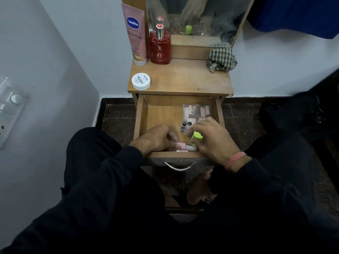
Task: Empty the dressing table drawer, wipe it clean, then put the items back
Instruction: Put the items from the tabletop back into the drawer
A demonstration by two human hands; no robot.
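The wooden drawer (157,116) of the dressing table stands pulled open below the tabletop. My left hand (154,139) reaches into its near edge, fingers curled round a pink tube (185,147) lying along the front wall. My right hand (211,138) is beside it, holding a bottle with a lime-green cap (197,135). Small nail polish bottles (185,124) stand just behind my fingers. A clear pouch of small tubes (197,110) lies in the back right corner. The left half of the drawer floor is bare wood.
On the tabletop (183,77) stand a pink Vaseline tube (135,33), a red perfume bottle (160,46) and a white round jar (141,81). A checked cloth (221,59) lies crumpled at the back right by the mirror (198,15). My dark-trousered knees flank the drawer.
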